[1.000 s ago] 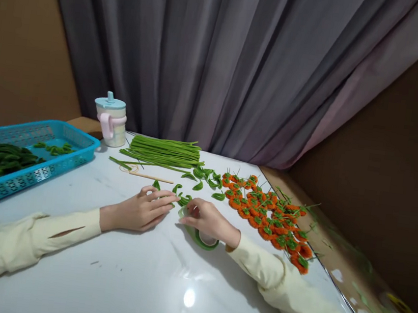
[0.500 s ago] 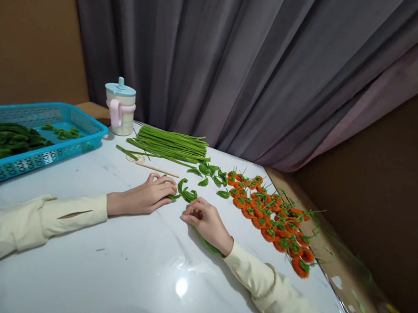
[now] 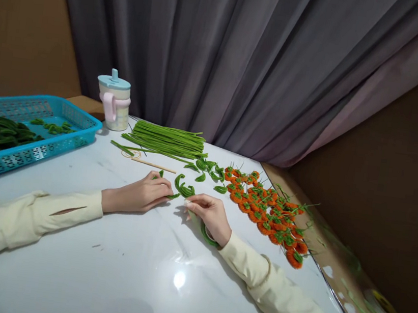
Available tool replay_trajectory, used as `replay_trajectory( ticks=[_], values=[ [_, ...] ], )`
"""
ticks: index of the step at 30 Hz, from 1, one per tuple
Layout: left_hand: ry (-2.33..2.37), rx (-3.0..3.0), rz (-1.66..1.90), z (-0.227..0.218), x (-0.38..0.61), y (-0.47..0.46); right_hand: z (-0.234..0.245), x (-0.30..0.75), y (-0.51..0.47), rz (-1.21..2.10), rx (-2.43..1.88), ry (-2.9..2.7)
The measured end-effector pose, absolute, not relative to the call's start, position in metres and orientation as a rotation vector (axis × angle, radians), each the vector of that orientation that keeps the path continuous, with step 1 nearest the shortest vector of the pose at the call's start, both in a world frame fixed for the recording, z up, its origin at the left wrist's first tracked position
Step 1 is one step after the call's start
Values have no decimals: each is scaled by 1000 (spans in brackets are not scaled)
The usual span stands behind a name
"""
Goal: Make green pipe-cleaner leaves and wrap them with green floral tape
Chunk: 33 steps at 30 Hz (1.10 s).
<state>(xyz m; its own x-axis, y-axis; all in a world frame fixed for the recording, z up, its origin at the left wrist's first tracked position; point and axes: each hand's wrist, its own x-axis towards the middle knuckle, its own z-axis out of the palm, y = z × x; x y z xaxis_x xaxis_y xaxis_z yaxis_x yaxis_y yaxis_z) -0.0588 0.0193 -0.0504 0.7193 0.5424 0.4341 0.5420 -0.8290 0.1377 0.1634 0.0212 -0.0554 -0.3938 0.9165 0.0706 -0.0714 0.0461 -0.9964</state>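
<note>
Right grip [image 3: 213,216] on one tape roll [image 3: 206,235] — left grip [image 3: 147,194] at one leaf [image 3: 174,196]

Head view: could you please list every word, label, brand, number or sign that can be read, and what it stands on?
No text can be read anywhere.
Cup: faint marks low on its body, too small and blurred to tell whether they are lettering.
Green roll: partly hidden by the right hand; no lettering shows.
</note>
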Motion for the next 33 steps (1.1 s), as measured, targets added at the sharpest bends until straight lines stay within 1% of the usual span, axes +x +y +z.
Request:
replay_trajectory(
  ticks=[3,8,12,21,27,33],
  values=[
    [909,2813,776,-50,-55,13,-56,165,23,1533,-824,-1448],
    [1043,2484,862,-55,-43,-4,-56,166,23,1604,-740,-1437],
    [1067,2277,945,-57,-35,-8,-56,167,21,1601,-755,-1443],
    [1055,2124,741,-44,-17,-2,-52,168,15,1579,-863,-1383],
    [1176,2077,762,-49,-1,1,-50,170,16,1590,-881,-1291],
    [1108,1941,766,-49,2,3,-50,171,17,1630,-859,-1307]
  ],
)
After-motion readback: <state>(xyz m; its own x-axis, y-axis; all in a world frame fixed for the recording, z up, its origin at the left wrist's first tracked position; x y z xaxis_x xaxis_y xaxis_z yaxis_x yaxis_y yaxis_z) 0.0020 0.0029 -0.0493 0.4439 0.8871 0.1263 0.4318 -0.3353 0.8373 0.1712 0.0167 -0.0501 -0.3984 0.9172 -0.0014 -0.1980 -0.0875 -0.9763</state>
